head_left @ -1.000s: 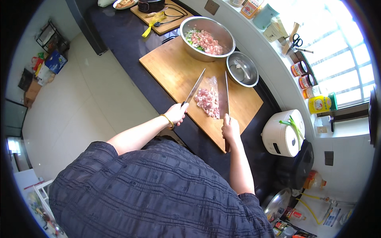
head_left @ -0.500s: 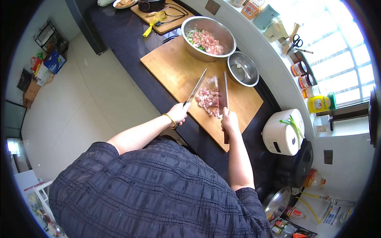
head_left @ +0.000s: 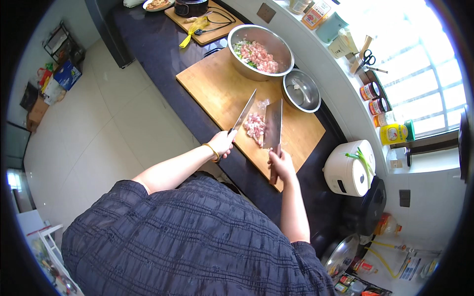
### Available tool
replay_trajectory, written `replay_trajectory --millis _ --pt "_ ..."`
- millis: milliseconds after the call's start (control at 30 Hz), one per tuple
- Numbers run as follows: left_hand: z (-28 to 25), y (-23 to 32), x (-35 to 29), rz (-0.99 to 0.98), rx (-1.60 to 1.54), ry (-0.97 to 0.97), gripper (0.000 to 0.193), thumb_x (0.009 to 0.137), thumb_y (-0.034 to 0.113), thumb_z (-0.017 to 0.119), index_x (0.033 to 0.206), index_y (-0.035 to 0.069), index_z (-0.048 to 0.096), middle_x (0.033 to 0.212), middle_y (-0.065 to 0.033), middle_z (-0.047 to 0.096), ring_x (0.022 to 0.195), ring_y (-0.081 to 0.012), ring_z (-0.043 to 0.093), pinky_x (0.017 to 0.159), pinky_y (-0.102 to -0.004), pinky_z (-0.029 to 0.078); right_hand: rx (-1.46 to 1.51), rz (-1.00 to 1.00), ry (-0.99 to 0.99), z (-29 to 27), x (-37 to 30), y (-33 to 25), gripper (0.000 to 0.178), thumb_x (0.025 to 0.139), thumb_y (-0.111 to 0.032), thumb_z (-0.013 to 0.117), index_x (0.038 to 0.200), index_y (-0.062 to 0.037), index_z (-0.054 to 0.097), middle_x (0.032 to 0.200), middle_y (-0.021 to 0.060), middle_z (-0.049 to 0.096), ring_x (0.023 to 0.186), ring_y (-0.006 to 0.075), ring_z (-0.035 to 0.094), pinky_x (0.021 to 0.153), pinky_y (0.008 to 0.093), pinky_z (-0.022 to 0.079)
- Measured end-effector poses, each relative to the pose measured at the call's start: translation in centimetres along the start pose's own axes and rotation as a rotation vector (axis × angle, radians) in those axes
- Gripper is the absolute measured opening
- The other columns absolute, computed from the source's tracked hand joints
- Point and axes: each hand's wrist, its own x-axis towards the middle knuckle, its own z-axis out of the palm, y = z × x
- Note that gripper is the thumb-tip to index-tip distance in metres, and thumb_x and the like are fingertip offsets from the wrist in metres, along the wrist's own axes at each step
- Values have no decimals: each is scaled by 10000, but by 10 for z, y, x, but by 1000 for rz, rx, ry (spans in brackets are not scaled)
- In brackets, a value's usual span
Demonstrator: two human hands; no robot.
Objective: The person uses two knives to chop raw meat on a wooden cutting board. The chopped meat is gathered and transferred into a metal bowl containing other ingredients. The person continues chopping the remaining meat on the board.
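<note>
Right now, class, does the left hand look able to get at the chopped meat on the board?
Likely yes, by blade: the left hand grips a knife close beside the chopped meat, and the cleaver is on the meat's other side, not between them.

A dark table (head_left: 165, 74) runs diagonally from 11 o'clock to 4 o'clock, with a large wooden board (head_left: 212, 79) lying on it. Around that board's centre, a wide steel bowl (head_left: 244, 66) stands at 12 o'clock and chopped pink meat (head_left: 254, 126) lies toward 6; a small steel bowl (head_left: 302, 106) sits at 2, on board or table, I cannot tell. Directly on the table: a smaller board (head_left: 203, 39) at 11, a white rice cooker (head_left: 343, 172) at 4.
</note>
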Motion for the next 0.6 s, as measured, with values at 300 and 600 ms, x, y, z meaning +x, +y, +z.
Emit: replay_trajectory --millis 300,600 --pt "-1 -1 -1 0 8 -5 341 887 413 376 817 82 424 566 20 409 423 -70 384 366 -221 360 -306 -219 304 17 -16 20 147 873 -197 477 900 -57 441 558 20 447 392 88 424 351 243 355" --pt "0 0 0 3 23 0 333 887 411 381 812 88 419 569 22 400 422 -69 376 360 -216 348 -546 -21 305 -3 -3 11 352 847 -311 497 887 37 471 780 292 562 768 428 556 662 457 441"
